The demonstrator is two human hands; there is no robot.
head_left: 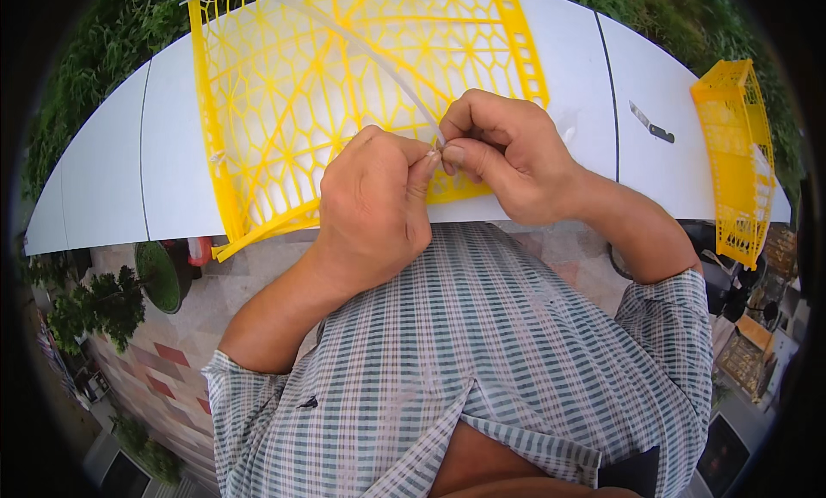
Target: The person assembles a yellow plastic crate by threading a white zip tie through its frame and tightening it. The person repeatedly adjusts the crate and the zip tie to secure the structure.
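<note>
A yellow plastic lattice panel (221, 188) lies on the white table in front of me. Over it arches a long, flat, whitish plastic strip (379, 57), which looks like a cable tie, coming down to my fingers at the panel's near edge. My left hand (370, 188) pinches a small whitish bit there between thumb and curled fingers. Right against it, my right hand (512, 158) pinches the strip between thumb and forefinger. Both sets of fingertips meet, so the exact join of strip and panel is mostly hidden.
An open folding knife (661, 135) lies on the white table (99, 175), right of the panel. Beyond it, a yellow plastic basket (731, 171) stands at the table's right end. Below on the left are a green tub (162, 278) and a leafy plant (107, 304). Grass (680, 20) borders the far side.
</note>
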